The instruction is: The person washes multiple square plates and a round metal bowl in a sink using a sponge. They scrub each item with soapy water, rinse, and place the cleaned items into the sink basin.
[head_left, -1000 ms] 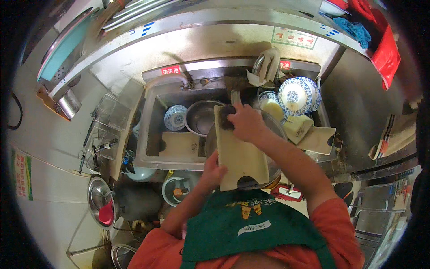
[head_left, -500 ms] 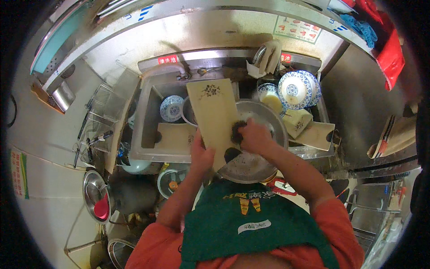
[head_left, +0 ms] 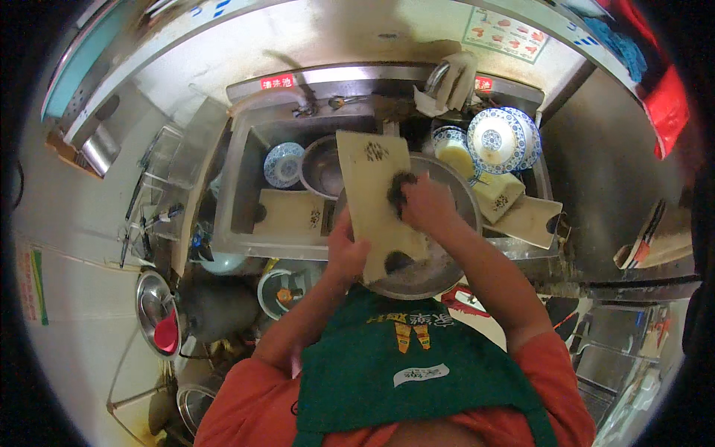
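Observation:
Tilted over a big round metal basin (head_left: 458,253) is a long cream rectangular plate (head_left: 372,190) with a dark plant print at its far end and a dark patch at its near end. My left hand (head_left: 348,252) is closed on the plate's left edge, near the bottom. In my closed right hand (head_left: 430,205) is a dark scouring pad (head_left: 398,191), pressed against the plate's right half. The pad is partly hidden by my fingers.
The left sink holds a blue-and-white bowl (head_left: 283,165), a metal bowl (head_left: 319,167) and a similar cream plate (head_left: 287,214). On the right are blue-and-white plates (head_left: 491,141) and more cream dishes (head_left: 527,220). A faucet (head_left: 304,109) stands behind the left sink.
The plate appears farther right in view and tilts differently, with both hands still on plate and pad. The pad sits slightly higher along the plate. The whole view has shifted a little.

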Available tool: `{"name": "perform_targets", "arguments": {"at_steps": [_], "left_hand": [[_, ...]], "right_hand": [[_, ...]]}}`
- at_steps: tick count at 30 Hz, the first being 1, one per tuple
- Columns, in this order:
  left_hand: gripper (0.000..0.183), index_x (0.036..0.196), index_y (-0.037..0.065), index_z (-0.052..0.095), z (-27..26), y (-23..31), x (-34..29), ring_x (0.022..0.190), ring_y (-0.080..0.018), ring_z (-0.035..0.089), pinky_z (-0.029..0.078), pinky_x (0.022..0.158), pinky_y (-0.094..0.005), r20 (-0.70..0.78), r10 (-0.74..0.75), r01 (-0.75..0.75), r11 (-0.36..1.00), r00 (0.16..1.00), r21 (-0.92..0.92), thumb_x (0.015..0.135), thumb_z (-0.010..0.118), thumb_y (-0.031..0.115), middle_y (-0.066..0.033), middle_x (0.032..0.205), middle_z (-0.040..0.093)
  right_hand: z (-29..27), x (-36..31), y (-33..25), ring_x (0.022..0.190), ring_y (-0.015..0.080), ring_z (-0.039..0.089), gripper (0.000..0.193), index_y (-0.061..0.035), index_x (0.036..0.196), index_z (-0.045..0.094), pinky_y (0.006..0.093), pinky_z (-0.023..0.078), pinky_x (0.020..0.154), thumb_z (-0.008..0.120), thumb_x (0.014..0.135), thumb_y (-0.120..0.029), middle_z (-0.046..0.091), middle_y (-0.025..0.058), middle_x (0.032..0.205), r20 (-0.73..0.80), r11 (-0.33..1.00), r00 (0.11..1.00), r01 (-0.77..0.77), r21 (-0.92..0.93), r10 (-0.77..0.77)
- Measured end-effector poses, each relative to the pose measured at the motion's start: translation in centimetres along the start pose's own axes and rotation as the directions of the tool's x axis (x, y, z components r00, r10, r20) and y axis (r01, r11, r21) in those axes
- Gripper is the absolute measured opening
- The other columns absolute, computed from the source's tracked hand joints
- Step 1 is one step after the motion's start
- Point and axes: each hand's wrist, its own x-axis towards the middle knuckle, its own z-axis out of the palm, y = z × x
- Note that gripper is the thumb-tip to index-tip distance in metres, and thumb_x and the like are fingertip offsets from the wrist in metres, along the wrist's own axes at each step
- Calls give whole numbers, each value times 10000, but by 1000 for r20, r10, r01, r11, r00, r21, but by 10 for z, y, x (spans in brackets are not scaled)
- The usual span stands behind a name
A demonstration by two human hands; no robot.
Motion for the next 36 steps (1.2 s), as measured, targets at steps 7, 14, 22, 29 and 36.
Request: {"name": "perform_targets", "arguments": {"at_steps": [7,14,22,29,36], "left_hand": [[637,1426,18,470,24,-3,-11,1169,-220,607,486,1014,-368,-26,-84,79,983,996,-163,791,490,-17,-112,1287,612],[679,1471,29,421,21,-7,-10,1200,-223,582,468,1038,-373,186,-223,242,966,957,-88,797,493,-8,-108,1321,588],[690,1459,25,434,13,3,-12,1166,-227,609,498,992,-360,66,-67,78,979,996,-187,776,476,-61,-96,1309,604],[732,1460,9,395,-40,9,-42,1187,-290,608,510,1005,-429,-101,-193,183,978,976,-99,756,574,97,-145,1332,572],[642,1388,17,462,-78,31,-53,1095,-260,633,537,917,-383,-280,-111,-8,920,954,-392,747,485,-10,-121,1222,599]], "right_hand": [[-9,1,14,1061,404,627,314,-124,1080,682,514,533,863,685,827,-310,583,190,1189,-77,994,996,-36,102,44],[-21,-7,6,1063,418,628,308,-201,1122,683,516,531,893,688,835,-312,552,197,1230,-191,973,981,10,230,35],[-1,-52,-20,1060,398,624,327,-190,1134,672,497,528,886,733,824,-274,542,166,1211,-188,914,943,316,256,-273],[4,-24,31,1120,400,601,426,-154,1197,638,491,516,915,760,813,-294,547,166,1236,-231,971,971,-9,239,66],[-25,65,40,1180,396,581,613,-132,1333,555,486,485,983,765,804,-359,531,166,1347,-445,981,895,50,190,40]]}}
